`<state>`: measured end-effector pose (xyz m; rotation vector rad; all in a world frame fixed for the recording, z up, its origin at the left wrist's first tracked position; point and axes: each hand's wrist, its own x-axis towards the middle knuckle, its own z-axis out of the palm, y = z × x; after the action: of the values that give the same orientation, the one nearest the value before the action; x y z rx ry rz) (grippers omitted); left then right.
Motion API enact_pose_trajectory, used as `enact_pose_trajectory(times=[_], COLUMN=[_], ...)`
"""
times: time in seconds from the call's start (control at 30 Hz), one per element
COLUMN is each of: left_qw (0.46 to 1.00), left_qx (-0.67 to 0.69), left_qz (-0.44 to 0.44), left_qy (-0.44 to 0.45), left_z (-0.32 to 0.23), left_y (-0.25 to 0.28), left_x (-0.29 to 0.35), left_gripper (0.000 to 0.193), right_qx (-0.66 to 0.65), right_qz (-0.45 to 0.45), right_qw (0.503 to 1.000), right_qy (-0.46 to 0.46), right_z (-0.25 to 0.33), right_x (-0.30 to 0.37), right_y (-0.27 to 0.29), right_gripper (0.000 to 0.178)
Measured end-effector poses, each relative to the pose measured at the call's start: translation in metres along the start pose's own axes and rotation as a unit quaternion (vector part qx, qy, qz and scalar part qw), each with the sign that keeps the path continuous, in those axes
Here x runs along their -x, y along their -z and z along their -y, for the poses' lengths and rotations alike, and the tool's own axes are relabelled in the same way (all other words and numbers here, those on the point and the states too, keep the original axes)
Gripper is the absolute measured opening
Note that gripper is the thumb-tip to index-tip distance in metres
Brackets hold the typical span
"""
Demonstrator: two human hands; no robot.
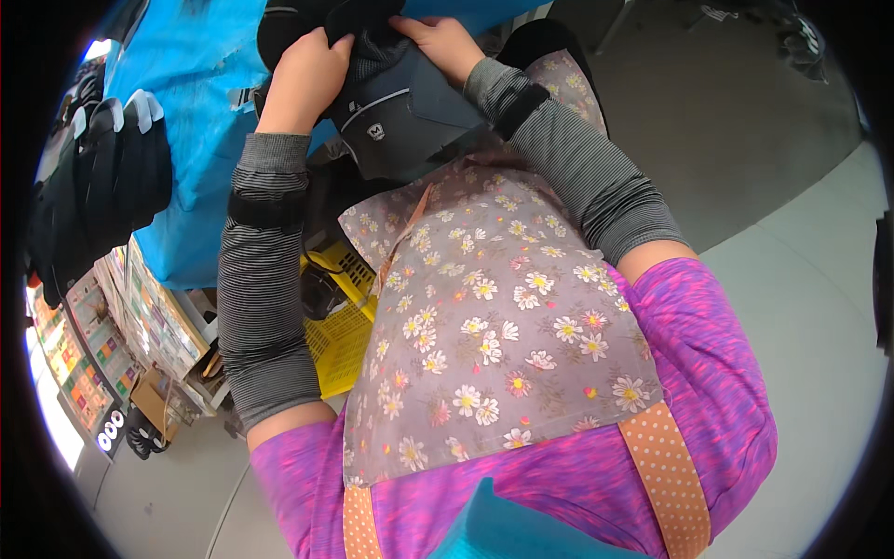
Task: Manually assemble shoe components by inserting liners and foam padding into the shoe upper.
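A black and dark grey fabric item (400,126) with a small shield emblem and a light curved trim line lies across my lap, at the edge of the blue-covered surface. Its exact kind I cannot make out. At its upper left, my left hand (305,79) is closed on the black fabric, thumb on top. On the other side my right hand (445,47) pinches the upper edge, its fingers partly tucked out of sight. Between the two hands the inner part of the item shows a textured mesh. The far end is cut off by the top of the picture.
The blue cover (191,186) drapes over a work surface at the left. Several black pieces with pale tabs (107,172) hang or stack there. A yellow plastic basket (340,345) stands below. A cardboard box (154,402) sits on the floor at lower left.
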<state>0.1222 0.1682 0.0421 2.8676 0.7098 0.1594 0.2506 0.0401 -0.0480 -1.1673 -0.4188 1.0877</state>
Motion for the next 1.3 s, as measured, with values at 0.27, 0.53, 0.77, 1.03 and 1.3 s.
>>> enact_pose_trajectory(times=[0.27,0.53,0.77,1.03,1.3], left_qw=[0.955,0.628,0.942,0.976,0.911], left_qx=[0.239,0.663,0.222,0.117,0.297], left_qz=[0.043,0.088,-0.026,-0.054,0.066], left_qy=[0.170,0.398,0.251,0.173,0.277], left_z=[0.023,-0.044,-0.019,0.026,-0.004], left_y=[0.008,0.064,0.057,-0.005,0.029], left_x=[0.014,0.044,0.093,0.105,0.057], left_gripper=[0.037,0.025,0.023,0.037,0.058], right_qx=[0.224,-0.325,-0.419,-0.309,-0.289], right_qz=[0.020,0.045,0.077,0.083,0.091], right_qw=[0.885,0.938,0.890,0.933,0.944], right_qy=[0.408,-0.113,-0.162,-0.164,-0.127], right_z=[0.005,-0.003,0.005,-0.017,-0.008], right_x=[0.110,0.117,0.113,0.101,0.108], right_y=[0.036,-0.005,-0.011,-0.011,-0.017], right_gripper=[0.035,0.037,0.025,0.026,0.026])
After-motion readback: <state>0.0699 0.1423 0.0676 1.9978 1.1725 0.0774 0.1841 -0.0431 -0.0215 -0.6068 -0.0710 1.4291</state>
